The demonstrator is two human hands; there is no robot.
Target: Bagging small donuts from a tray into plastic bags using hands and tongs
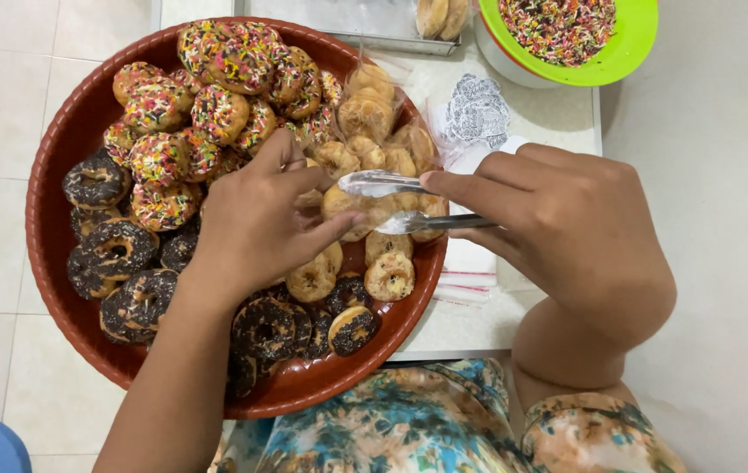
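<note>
My right hand (558,223) grips metal tongs (391,203), whose tips close on a plain doughnut (358,210). My left hand (260,219) rests over the middle of a large red round tray (50,166), fingers on the edge of a clear plastic bag (378,114) that holds several plain doughnuts. The tray carries sprinkled doughnuts (216,96) at the top, chocolate-coated doughnuts (124,271) at the left and bottom, and plain ones (390,273) near the tongs.
A green bowl of coloured sprinkles (567,31) stands at the top right on a white table (523,114). A stack of empty plastic bags (475,118) lies beside the tray. A metal tray (348,22) sits at the top. Tiled floor lies to the left.
</note>
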